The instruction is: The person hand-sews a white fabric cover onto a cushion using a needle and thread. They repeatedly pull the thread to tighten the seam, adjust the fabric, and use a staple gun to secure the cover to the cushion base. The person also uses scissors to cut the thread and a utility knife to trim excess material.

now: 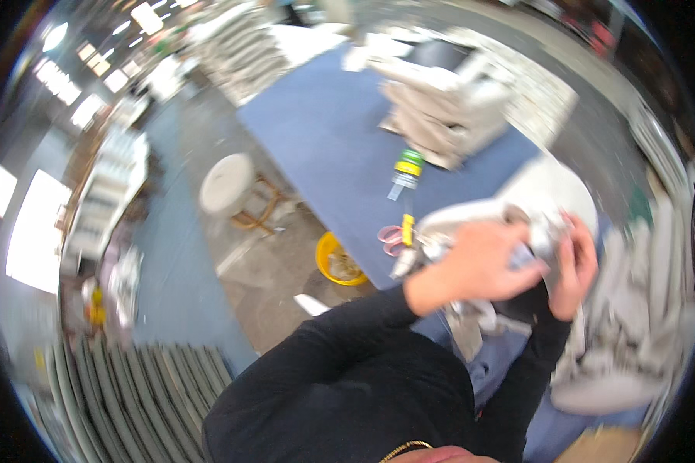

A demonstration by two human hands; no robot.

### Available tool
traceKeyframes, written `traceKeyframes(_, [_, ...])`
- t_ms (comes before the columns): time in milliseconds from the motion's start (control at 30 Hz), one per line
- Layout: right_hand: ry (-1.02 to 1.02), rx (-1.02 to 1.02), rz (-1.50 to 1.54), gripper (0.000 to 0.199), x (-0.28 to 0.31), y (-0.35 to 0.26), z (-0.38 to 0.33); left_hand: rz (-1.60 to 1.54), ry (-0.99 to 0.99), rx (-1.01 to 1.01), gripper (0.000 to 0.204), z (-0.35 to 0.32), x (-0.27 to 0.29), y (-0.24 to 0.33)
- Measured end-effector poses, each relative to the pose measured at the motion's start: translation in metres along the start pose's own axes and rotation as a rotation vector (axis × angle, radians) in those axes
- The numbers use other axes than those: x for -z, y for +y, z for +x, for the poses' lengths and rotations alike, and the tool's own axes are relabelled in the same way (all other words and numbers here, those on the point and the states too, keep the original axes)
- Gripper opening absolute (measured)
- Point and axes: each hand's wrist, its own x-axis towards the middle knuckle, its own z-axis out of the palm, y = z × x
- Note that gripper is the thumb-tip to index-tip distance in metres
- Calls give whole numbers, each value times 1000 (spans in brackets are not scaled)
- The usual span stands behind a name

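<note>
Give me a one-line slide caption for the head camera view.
Both hands, left hand and right hand, grip pale fabric over a blue table.

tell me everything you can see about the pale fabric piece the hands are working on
The pale fabric piece looks like soft, light grey-white cloth, bunched and folded rather than flat. It lies at the near right edge of the blue table, partly raised off it. The left hand covers its middle from above and the right hand grips its right side, so the centre is hidden. A loose strip hangs below the hands. Motion blur hides seams or stitching. Pink-handled scissors lie just left of it.
</note>
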Motion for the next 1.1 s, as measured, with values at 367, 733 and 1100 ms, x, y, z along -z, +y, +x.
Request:
traceKeyframes(367, [57,-18,39,28,52,56,15,-139,-258,217,39,-109,-17,-148])
traceKeyframes(733, [641,-196,168,50,231,86,-48,-18,-12,1727,31,-508,0,-361])
traceKeyframes(1100, [490,-119,-570,44,118,-1,-65,130,-247,1392,23,-460,58,-371])
